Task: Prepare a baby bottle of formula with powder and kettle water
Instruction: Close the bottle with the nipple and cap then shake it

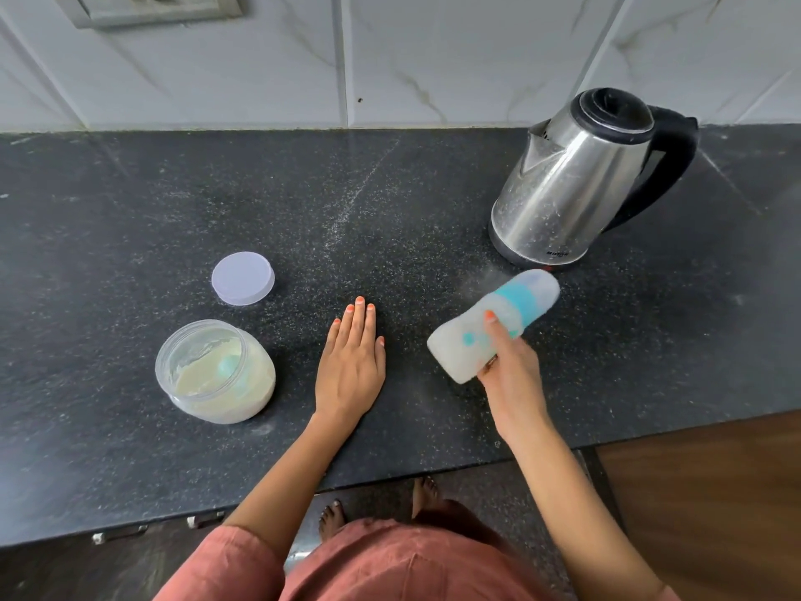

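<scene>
— So, what am I looking at on my feed?

— Mostly a dark speckled stone surface with a faint dusty streak across it, backed by pale marbled wall tiles. My right hand has the baby bottle in its grip, fingers clenched around the lower body, thumb pressed on its side. The bottle hangs above the surface, tilted, its capped end pointing up toward the kettle.

— What's the bottle like?

— Frosted, translucent plastic, softly curved, with a teal collar under a rounded clear cap. It looks blurred, so I can't read the markings.

— And the other hand?

— My left hand lies flat on the surface, palm down, fingers straight and together, released, grasping nothing. It sits between the powder jar and the bottle.

— The jar?

— A squat, round, clear plastic jar, open, with cream-coloured powder inside and something pale teal half buried in it. Its flat round lid, a translucent lilac disc, rests on the surface just behind it.

— The kettle?

— A brushed steel kettle, tapered, water-spotted, with a black lid and a black looped handle, stands at the back right, near the bottle's cap.
</scene>
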The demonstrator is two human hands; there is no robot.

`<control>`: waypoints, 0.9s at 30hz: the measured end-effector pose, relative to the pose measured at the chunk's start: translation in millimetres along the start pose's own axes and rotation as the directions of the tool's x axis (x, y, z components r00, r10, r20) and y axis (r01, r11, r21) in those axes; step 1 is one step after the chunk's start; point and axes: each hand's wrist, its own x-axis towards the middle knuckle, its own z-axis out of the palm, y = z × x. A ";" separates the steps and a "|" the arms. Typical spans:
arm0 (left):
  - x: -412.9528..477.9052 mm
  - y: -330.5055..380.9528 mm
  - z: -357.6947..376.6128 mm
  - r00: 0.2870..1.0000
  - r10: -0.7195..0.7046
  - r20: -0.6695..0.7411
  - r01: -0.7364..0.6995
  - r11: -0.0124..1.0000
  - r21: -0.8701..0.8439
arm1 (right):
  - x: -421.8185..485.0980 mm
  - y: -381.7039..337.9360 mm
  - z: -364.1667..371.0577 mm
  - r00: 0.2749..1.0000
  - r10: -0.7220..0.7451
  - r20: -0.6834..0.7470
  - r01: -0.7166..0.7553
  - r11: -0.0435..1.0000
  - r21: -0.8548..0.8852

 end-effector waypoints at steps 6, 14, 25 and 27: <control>3.4 2.2 -1.1 1.000 0.009 -0.004 -0.009 1.000 -0.004 | -9.1 3.7 -3.9 0.991 0.061 0.122 -0.041 0.986 -0.163; 1.0 1.6 0.3 1.000 0.003 -0.004 -0.003 1.000 0.002 | -17.0 7.7 -3.0 0.976 0.050 0.212 0.030 0.934 -0.357; 0.6 1.8 -0.9 1.000 0.003 -0.001 -0.003 1.000 -0.002 | -16.1 11.9 -1.3 0.980 0.076 0.182 -0.016 0.950 -0.312; 2.9 2.1 -0.7 1.000 0.008 0.002 -0.008 1.000 0.005 | -12.5 7.7 -1.8 0.984 0.052 0.172 -0.010 0.972 -0.233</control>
